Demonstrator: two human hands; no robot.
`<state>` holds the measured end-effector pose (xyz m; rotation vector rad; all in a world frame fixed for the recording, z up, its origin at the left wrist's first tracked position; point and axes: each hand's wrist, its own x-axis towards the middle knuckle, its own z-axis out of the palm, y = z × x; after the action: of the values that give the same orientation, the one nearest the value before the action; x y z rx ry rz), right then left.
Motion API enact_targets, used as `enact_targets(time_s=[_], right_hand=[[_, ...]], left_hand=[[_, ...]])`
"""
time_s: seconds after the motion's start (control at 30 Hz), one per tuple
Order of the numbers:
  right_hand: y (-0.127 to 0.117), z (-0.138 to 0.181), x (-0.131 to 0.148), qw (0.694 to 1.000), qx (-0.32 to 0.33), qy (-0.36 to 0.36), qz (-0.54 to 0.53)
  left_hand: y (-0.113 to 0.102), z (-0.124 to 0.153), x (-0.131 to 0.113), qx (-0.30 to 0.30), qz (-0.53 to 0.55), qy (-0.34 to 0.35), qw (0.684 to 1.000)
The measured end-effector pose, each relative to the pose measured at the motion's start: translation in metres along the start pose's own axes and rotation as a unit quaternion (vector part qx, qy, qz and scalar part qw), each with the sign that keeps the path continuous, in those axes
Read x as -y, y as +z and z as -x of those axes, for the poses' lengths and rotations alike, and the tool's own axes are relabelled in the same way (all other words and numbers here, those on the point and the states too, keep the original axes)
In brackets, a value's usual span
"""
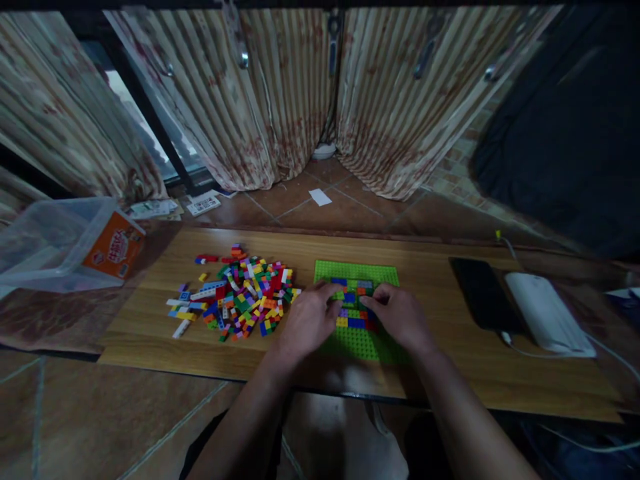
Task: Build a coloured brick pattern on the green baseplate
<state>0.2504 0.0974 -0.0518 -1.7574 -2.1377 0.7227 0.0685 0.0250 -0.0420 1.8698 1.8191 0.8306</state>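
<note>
A green studded baseplate [357, 273] lies on a low wooden board [440, 360]. Coloured bricks [354, 313] are stuck on the plate's middle in a small patch. My left hand [309, 320] rests on the plate's left side, fingers curled, thumb and fingertips pressing at the brick patch. My right hand [400, 317] sits on the right side, its fingers pinched at the patch's top edge. Whether either hand holds a loose brick is hidden. A heap of loose bricks [240, 293] in many colours lies left of the plate.
A clear plastic tub [55, 243] with an orange label lies on its side at the far left. A dark phone [483, 293] and a white power bank [545, 310] with a cable sit at the board's right. Striped curtains [280, 87] hang behind, over a tiled floor.
</note>
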Motion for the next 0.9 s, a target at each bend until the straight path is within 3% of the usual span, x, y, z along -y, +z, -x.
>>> enact_targets(time_s=[0.3, 0.53, 0.9], right_hand=[[-0.008, 0.000, -0.009, 0.997, 0.005, -0.026, -0.066], [-0.012, 0.002, -0.002, 0.992, -0.045, -0.034, -0.114], [-0.011, 0.008, 0.006, 0.988, -0.026, -0.063, -0.138]], left_hand=[[0.002, -0.006, 0.005, -0.017, 0.018, -0.043, 0.999], [-0.001, -0.005, 0.000, -0.015, 0.002, 0.005, 1.000], [0.017, -0.004, -0.006, -0.008, -0.043, 0.038, 0.998]])
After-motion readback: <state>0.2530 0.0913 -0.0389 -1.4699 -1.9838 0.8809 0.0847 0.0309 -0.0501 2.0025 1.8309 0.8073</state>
